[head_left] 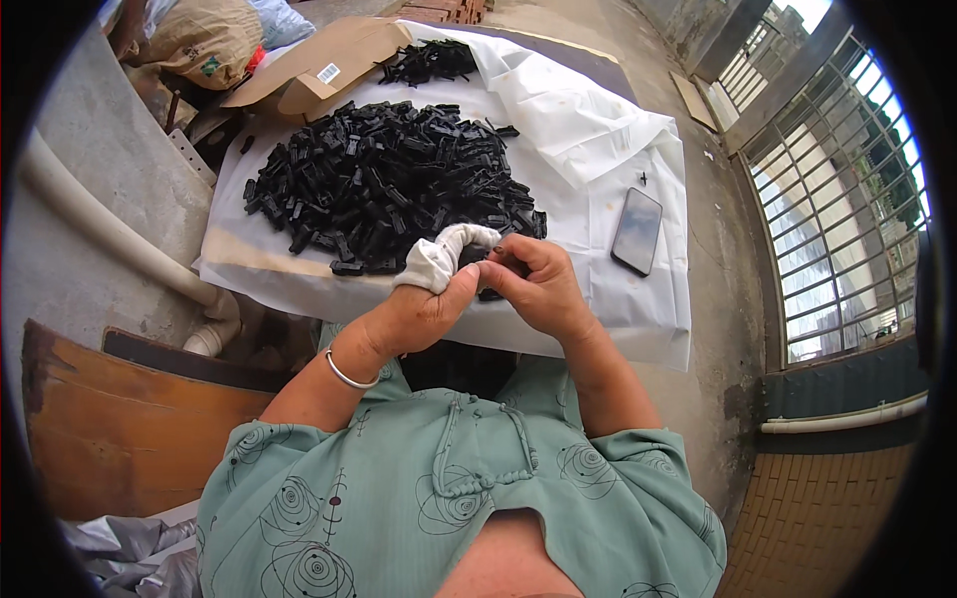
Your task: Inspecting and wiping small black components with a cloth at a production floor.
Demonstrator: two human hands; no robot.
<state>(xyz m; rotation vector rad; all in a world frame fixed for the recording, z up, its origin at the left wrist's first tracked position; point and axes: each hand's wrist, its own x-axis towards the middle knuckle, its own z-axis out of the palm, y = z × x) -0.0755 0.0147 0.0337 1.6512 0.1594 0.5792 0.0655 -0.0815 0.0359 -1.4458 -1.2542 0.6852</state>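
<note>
My left hand, with white cloth around its fingers and a silver bangle at the wrist, is closed at the near edge of a heap of small black plastic parts. Thumb to thumb with it, my bare right hand has its fingers pinched together. Something dark shows between the two hands, but the fingers mostly cover it, and I cannot tell whether it is one of the black parts.
White sheeting covers the table and bunches up at the far right. A phone lies on the right side. Behind the heap are a smaller black pile and a cardboard piece. A pipe runs along the left.
</note>
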